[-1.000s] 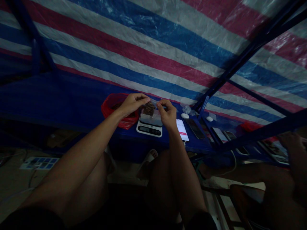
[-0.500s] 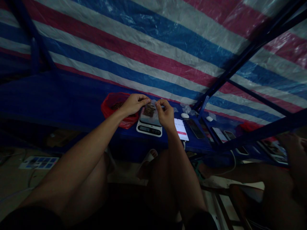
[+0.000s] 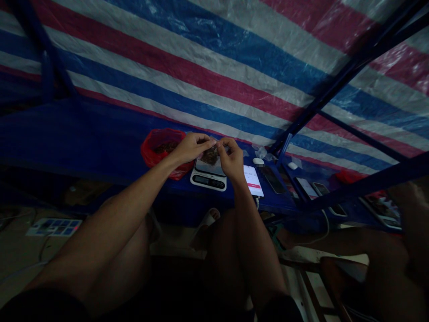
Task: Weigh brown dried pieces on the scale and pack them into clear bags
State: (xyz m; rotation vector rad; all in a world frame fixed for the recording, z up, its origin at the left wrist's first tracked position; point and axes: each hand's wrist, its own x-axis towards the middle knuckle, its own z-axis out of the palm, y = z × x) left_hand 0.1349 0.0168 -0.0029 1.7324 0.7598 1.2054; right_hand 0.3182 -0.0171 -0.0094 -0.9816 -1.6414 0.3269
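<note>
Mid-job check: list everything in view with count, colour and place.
small bag of brown pieces: 1, clear, over scale
scale: 1, white, dark platform, on table
red bag: 1, red, left of scale
lit phone: 1, white screen, right of scale
dark phone: 1, black, beside lit phone
rounded objects: 2, white, along table's back
loose plastic: clear, count unclear, behind dark phone
other phones: at least 2, greyish, farther right
table: blue, across middle
striped sheet: red, white, blue, behind
frame: blue, above table
floor panel: 1, white with blue squares, lower left
co-worker's hand: 1, dim, far right
left hand, right hand: 2, bare, pinching small bag's top
</note>
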